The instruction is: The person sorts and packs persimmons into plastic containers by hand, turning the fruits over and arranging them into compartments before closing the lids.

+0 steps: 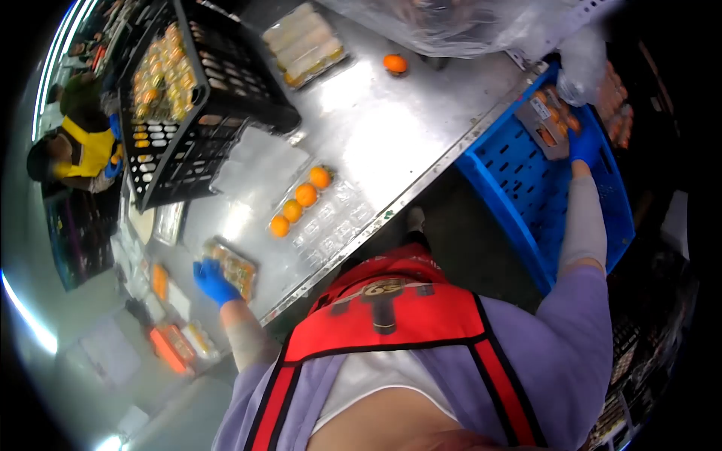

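Note:
My right hand [583, 146], in a blue glove, reaches into the blue crate [505, 218] at the right. Its fingers close on the edge of a clear, labelled pack of orange fruit [547, 124], partly hidden by the hand. My left hand [214, 281], also blue-gloved, lies with fingers stretched against the side of a clear fruit pack [239, 272] on the metal table. Between my hands, a clear moulded tray [331, 229] holds a row of several orange fruits [305, 195], its other hollows bare. Its raised clear lid [259, 165] leans toward the black crate.
A black crate [218, 143] with packed fruit stands on the metal table [368, 135]. Behind are a flat pack [304, 43], one loose orange fruit [395, 64] and plastic bags [451, 26]. A co-worker in a yellow apron [84, 146] stands at the left.

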`<state>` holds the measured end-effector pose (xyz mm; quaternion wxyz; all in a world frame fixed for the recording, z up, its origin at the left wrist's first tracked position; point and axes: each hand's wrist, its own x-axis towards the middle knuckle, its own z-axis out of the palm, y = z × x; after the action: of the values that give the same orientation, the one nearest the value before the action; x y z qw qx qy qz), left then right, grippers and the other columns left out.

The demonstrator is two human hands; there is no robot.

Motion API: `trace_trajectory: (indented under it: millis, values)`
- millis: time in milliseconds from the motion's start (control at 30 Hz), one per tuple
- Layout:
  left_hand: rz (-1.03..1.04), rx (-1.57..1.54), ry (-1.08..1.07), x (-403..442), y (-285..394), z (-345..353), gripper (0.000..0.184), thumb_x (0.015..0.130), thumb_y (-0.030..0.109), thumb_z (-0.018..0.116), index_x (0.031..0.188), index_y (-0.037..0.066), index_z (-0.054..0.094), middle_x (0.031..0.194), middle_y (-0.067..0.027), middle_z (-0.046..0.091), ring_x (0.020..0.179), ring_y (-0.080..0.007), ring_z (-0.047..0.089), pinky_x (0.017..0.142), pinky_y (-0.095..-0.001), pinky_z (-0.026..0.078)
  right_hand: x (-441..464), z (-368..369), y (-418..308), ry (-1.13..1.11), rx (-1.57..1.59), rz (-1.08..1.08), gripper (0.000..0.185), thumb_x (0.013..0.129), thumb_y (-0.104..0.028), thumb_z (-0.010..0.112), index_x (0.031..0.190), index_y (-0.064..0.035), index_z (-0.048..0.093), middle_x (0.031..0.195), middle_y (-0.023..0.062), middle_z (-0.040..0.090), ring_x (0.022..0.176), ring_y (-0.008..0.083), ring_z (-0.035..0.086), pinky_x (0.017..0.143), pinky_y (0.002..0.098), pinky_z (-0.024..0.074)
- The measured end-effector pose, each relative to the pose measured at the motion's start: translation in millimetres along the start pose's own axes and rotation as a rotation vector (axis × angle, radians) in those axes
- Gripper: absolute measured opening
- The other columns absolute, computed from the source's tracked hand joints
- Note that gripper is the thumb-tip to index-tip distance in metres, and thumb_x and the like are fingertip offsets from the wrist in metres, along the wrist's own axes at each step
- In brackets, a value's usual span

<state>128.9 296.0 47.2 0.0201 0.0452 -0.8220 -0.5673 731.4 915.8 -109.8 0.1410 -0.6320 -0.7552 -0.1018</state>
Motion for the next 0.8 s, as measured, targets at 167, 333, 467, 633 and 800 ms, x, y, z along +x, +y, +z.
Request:
trace_trajectory:
  millis: [167, 333, 467, 633, 800]
  values:
    - [0.028, -0.049, 0.014, -4.1, -4.5, 2.4, 0.037, 0.085, 0.01, 0.057, 0.119, 0.003, 0.045, 0.09, -0.0039, 0.053, 0.074, -0.0106, 0.052, 0.063, -0.0239, 0.044, -16.7, 53.5, 38.0, 0.009, 0.039, 0.158, 0.044, 0.079, -0.044, 0.058, 0.094, -0.003, 0.064, 0.093, 0.0205, 0.063, 0.083, 0.0359, 0.062, 0.067, 0.0423, 0.0484]
    - [0.007, -0.105, 0.096, -2.5, -19.5, -25.3, 0.045, 0.084, 0.009, 0.058, 0.125, 0.003, 0.041, 0.089, -0.0016, 0.053, 0.074, -0.0092, 0.052, 0.066, -0.0251, 0.044, -24.6, 73.1, 66.0, 0.019, 0.048, 0.297, 0.046, 0.078, -0.045, 0.061, 0.096, -0.0028, 0.064, 0.094, 0.0206, 0.064, 0.086, 0.0356, 0.062, 0.07, 0.0409, 0.0489]
    - [-0.028, -0.118, 0.123, 17.2, -60.8, -69.6, 0.046, 0.083, 0.011, 0.061, 0.125, 0.006, 0.043, 0.106, -0.0066, 0.053, 0.085, -0.014, 0.056, 0.068, -0.0258, 0.046, -8.1, 53.0, 41.5, 0.159, 0.413, 0.188, 0.043, 0.077, -0.032, 0.068, 0.103, 0.0021, 0.061, 0.1, 0.0209, 0.063, 0.09, 0.0301, 0.062, 0.075, 0.0377, 0.0488]
    - [-0.02, -0.059, 0.206, 40.0, -91.1, -110.0, 0.056, 0.08, 0.004, 0.059, 0.132, 0.005, 0.039, 0.122, -0.0129, 0.049, 0.099, -0.0176, 0.053, 0.081, -0.0289, 0.044, -58.1, -103.2, -183.1, 0.259, 0.796, -0.044, 0.044, 0.083, -0.006, 0.061, 0.123, 0.0048, 0.047, 0.123, 0.0155, 0.053, 0.105, 0.0236, 0.054, 0.092, 0.0324, 0.0422]
    - [-0.102, -0.082, 0.091, 68.6, -125.5, -157.1, 0.058, 0.08, 0.001, 0.06, 0.134, 0.003, 0.038, 0.129, -0.0139, 0.044, 0.108, -0.019, 0.049, 0.089, -0.0301, 0.042, -223.9, -218.5, -426.3, -0.218, 1.254, -0.466, 0.048, 0.084, -0.001, 0.053, 0.131, 0.0004, 0.041, 0.132, 0.0123, 0.046, 0.12, 0.0207, 0.045, 0.098, 0.0318, 0.0337]
